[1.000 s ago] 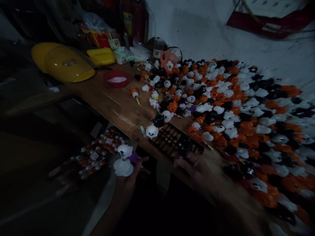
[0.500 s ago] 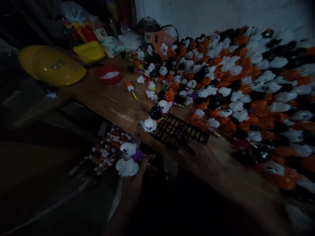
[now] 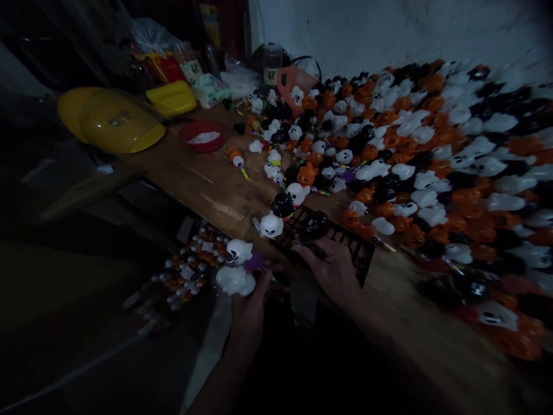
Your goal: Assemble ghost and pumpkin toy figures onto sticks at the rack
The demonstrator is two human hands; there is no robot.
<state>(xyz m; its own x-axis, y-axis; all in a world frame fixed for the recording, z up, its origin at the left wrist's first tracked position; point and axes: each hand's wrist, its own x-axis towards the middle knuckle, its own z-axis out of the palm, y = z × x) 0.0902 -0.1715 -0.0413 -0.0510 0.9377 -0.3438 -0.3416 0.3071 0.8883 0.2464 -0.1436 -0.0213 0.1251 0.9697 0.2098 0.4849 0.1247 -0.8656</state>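
My left hand (image 3: 254, 291) is closed around the lower part of white ghost figures (image 3: 235, 279) with a purple piece (image 3: 254, 262) between them, below the table edge. My right hand (image 3: 330, 262) pinches a black figure (image 3: 315, 225) from below, over the black grid tray (image 3: 359, 253). A white skull figure (image 3: 271, 226), a black figure (image 3: 283, 204) and another white figure (image 3: 297, 194) stand in a row at the tray's left end. The scene is dim, so fingertip details are hard to see.
Orange, white and black figures (image 3: 425, 199) are heaped across the table's right side. A red bowl (image 3: 202, 144), a yellow container (image 3: 171, 99) and a large yellow object (image 3: 110, 124) are at the left. Bagged figures (image 3: 190, 268) lie below the table edge.
The view has shifted, so the scene sits slightly further right. My right hand has moved left over the tray, lifting the black figure. My left hand's fingers have drawn in around its figures.
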